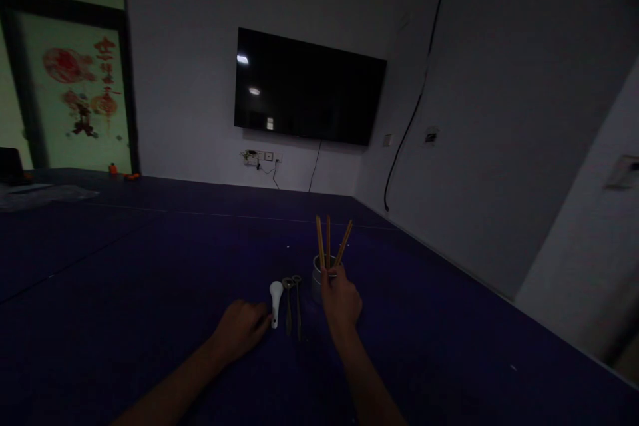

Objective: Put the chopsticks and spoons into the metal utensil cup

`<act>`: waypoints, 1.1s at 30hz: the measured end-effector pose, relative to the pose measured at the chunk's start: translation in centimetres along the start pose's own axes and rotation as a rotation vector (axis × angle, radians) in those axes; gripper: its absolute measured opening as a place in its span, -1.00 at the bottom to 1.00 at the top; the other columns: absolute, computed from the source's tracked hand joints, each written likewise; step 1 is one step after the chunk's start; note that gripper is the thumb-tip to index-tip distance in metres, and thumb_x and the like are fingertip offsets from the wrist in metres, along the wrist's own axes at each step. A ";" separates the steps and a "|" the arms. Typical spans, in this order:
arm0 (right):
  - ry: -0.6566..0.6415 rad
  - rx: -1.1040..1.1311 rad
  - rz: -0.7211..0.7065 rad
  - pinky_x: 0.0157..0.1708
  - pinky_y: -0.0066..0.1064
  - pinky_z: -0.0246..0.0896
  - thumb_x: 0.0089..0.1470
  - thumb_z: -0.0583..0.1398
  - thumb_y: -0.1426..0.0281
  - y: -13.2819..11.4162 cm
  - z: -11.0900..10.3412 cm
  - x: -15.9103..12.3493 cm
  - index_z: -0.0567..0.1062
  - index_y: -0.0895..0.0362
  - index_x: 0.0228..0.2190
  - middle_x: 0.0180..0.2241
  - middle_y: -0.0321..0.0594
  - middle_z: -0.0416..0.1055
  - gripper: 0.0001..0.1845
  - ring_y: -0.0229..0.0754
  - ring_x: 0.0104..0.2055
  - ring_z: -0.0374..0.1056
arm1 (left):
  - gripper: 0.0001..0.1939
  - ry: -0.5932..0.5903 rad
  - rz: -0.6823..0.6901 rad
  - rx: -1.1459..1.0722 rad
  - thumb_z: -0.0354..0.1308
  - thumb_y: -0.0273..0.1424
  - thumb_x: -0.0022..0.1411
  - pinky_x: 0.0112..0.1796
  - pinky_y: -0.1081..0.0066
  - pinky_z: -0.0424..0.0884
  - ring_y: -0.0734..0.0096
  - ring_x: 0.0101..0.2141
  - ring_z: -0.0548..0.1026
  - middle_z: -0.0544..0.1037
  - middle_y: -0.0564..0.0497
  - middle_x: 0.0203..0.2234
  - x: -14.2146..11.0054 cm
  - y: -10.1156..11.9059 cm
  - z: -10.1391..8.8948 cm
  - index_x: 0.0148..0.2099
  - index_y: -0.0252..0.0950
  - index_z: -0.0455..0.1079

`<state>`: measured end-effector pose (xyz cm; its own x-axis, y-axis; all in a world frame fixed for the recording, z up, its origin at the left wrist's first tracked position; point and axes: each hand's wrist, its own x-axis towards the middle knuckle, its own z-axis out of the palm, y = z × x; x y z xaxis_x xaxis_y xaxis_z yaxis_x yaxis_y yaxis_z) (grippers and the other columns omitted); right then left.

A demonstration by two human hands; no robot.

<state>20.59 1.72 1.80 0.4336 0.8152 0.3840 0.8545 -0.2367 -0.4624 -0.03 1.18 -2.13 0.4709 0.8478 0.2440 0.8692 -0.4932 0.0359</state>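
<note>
My right hand is closed around several wooden chopsticks that stand up out of a small metal cup on the dark blue surface. My left hand rests on the surface with curled fingers touching the handle of a white spoon. Just right of the white spoon lie two metal spoons, side by side, between my hands.
The dark blue surface stretches wide to the left and back. A black TV hangs on the white wall with sockets and cables below. A window with red paper decorations is at the left. The wall runs close on the right.
</note>
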 end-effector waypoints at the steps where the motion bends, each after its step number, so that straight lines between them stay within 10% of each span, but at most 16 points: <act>1: 0.000 0.002 0.000 -0.49 -0.43 0.07 0.22 -0.06 0.13 0.0 0.0 0.0 0.43 0.05 -0.21 -0.45 -0.20 0.50 -0.62 -0.14 -0.40 0.44 | -0.67 -0.005 -0.001 -0.001 -0.17 -0.30 0.30 -0.32 0.36 0.29 0.27 -0.39 0.50 0.55 -0.08 -0.47 0.0 0.0 -0.1 -0.33 -0.27 0.38; 21: 0.051 0.005 -0.046 -0.48 -0.44 0.06 0.23 -0.07 0.15 -0.1 0.0 -0.3 0.45 0.03 -0.15 -0.43 -0.21 0.50 -0.62 -0.15 -0.38 0.44 | -0.64 0.006 0.002 -0.008 -0.19 -0.29 0.30 -0.33 0.39 0.29 0.33 -0.41 0.49 0.56 -0.05 -0.46 -0.2 0.1 -0.2 -0.34 -0.26 0.39; 33: -0.247 -0.115 -0.553 -0.39 -0.50 0.16 0.19 0.05 0.28 -3.2 2.6 -3.8 0.53 0.07 -0.29 -0.38 -0.16 0.54 -0.73 -0.18 -0.31 0.46 | -0.74 0.001 -0.020 0.043 -0.12 -0.35 0.26 -0.32 0.38 0.29 0.28 -0.38 0.51 0.56 -0.07 -0.44 0.1 -0.1 0.1 -0.31 -0.26 0.38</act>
<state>15.51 0.74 -0.27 -0.1502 0.9285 0.3396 0.9651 0.2122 -0.1534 -0.10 1.32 -2.25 0.4536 0.8570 0.2443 0.8840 -0.4676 -0.0011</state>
